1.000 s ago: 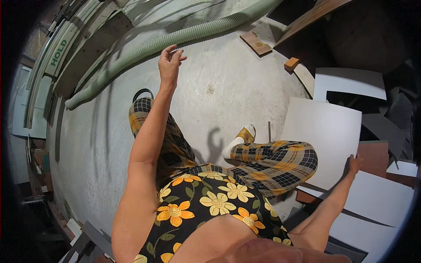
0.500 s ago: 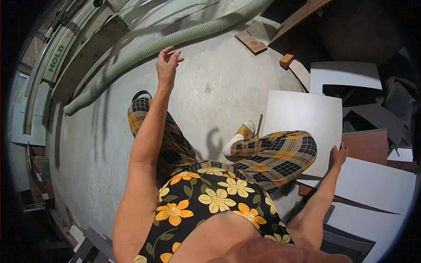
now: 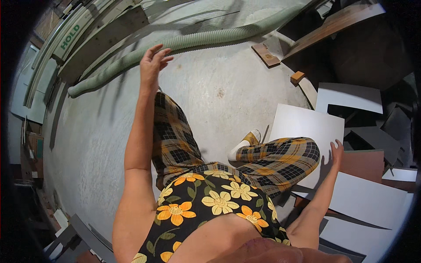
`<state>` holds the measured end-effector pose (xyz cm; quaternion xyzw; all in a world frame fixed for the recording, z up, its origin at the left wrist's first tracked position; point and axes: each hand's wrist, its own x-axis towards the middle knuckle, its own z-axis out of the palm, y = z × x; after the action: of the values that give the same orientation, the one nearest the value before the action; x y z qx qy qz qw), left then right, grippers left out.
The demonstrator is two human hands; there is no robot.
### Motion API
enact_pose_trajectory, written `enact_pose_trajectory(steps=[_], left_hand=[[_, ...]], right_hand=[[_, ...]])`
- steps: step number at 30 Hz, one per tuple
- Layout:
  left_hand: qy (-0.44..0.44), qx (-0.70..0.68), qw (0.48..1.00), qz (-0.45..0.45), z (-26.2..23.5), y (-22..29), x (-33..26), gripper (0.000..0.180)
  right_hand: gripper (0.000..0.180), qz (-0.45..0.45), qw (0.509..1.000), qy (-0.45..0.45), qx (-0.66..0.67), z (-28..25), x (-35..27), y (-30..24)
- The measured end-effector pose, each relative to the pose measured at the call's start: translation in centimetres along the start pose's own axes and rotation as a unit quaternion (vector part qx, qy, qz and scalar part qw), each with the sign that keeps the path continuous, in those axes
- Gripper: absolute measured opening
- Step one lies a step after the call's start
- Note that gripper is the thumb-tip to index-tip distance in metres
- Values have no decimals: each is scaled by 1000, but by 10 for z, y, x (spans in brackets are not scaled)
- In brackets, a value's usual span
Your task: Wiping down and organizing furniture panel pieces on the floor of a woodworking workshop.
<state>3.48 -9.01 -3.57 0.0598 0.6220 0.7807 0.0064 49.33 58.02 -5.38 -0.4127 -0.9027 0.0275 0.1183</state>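
— Where the lower middle of the frame begins, what sits nearest?

— Soft fabric: a black top printed with yellow and orange flowers, then plaid trousers in yellow, black and grey over 2 bent legs, ending in a white sock [image 3: 239,149] near the centre.

— And the hands?

— At the right, the right hand [image 3: 337,151] is open, fingers spread, resting on the edge of a smooth, flat white panel [image 3: 302,127] lying on the floor. Just beside it lies a matte reddish-brown board [image 3: 364,164], and more white sheets [image 3: 372,201] overlap toward the lower right.

— The other hand?

— Upper middle-left, the left hand [image 3: 152,65] is raised in the air, fingers loosely spread, holding nothing, above the rough grey concrete floor [image 3: 219,87].

— Farther off?

— A ribbed pale-green hose [image 3: 188,41] curves across the top, with a small wooden block [image 3: 297,77] and a flat brown offcut [image 3: 267,55] toward the upper right.
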Motion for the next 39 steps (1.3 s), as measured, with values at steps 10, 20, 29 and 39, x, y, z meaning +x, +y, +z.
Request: enact_pose_trajectory(steps=[10, 20, 29, 39], left_hand=[[35, 11, 999, -30, -77, 0, -30, 34], [-68, 47, 990, -117, -101, -22, -24, 35], [-101, 129, 974, -157, -92, -29, 28, 39], [-148, 337, 876, -311, -99, -189, 183, 45]], right_hand=[[43, -124, 967, -134, 176, -28, 26, -157], [42, -178, 950, -170, 191, -87, 13, -279], [39, -247, 916, -219, 228, -79, 32, -353], [36, -275, 899, -315, 128, -56, 113, -538]])
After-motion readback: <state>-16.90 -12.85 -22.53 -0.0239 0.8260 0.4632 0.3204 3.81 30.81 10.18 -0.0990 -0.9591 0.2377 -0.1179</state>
